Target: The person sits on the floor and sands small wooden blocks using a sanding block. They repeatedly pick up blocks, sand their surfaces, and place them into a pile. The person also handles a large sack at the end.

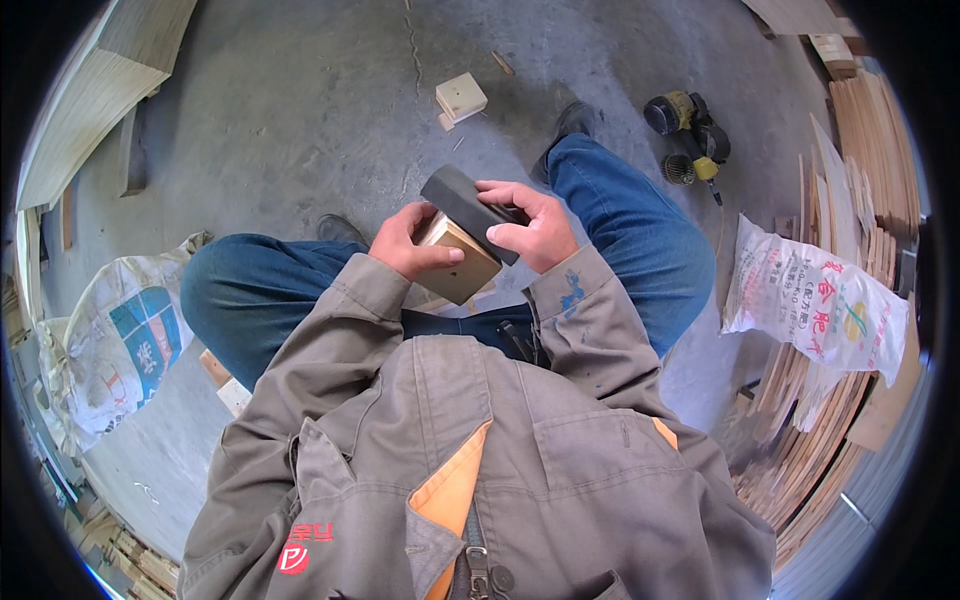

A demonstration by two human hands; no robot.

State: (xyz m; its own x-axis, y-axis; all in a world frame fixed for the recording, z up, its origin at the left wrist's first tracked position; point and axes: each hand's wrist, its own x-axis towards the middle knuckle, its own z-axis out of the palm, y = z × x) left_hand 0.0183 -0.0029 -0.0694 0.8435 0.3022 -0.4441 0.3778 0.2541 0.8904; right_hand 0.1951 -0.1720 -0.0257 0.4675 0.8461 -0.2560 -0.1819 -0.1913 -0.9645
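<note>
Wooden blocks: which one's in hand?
The tan-faced block gripped by the left hand, beside the dark bar in the right hand. The other, a pale block, sits on the floor near the picture's top.

Left fingers (438,258) hold wooden block (470,276); right fingers (510,192) dark block (459,196).

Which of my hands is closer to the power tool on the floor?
Right. The power tool lies ahead and to the right of your right hand, which grips the dark block; your left hand, on the wooden block, is farther left.
</note>
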